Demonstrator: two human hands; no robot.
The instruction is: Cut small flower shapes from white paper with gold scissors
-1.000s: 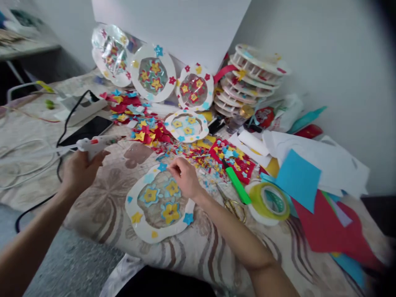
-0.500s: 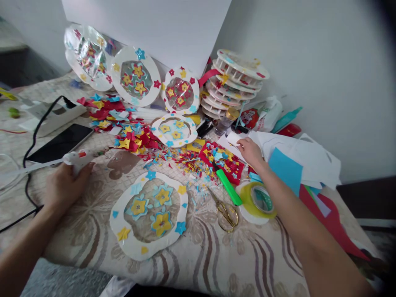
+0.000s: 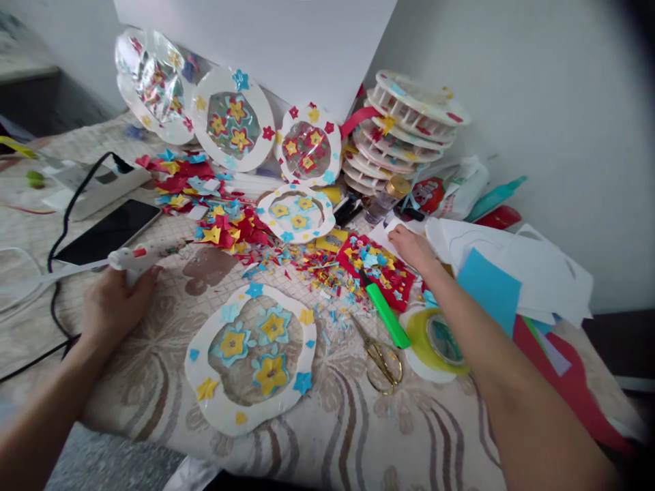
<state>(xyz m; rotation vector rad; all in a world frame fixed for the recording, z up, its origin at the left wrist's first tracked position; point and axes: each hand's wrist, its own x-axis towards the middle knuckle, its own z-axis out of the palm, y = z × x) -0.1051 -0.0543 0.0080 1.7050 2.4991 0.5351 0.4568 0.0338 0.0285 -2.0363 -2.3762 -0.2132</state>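
Note:
My left hand [image 3: 115, 300] is wrapped around a white glue gun [image 3: 140, 256], its nozzle pointing right. At the back, my right hand [image 3: 412, 247] reaches over white paper [image 3: 383, 235] beside a small glass jar [image 3: 379, 204]. Its fingers are drawn together, and what they pinch is mostly hidden. Between my arms lies a white wavy-edged frame [image 3: 197, 372] with a clear centre, yellow and blue paper flowers [image 3: 271, 375] and small stars. Gold scissors [image 3: 383, 368], a green cutter knife [image 3: 387, 315] and a roll of yellow tape [image 3: 419, 335] lie right of it.
Decorated frames [image 3: 260, 112] lean against a white board [image 3: 266, 48], with a tiered white piece [image 3: 409, 129] beside them. Coloured paper cut-outs [image 3: 230, 228] and scraps are strewn mid-table. A phone [image 3: 110, 232], power strip [image 3: 110, 191] and black cord [image 3: 64, 239] lie left; paper sheets [image 3: 488, 290] lie right.
The view has shifted slightly, so things sit a little further right. My right hand has lowered onto the white paper, and the white piece at its fingertips shows less. My left hand keeps the glue gun.

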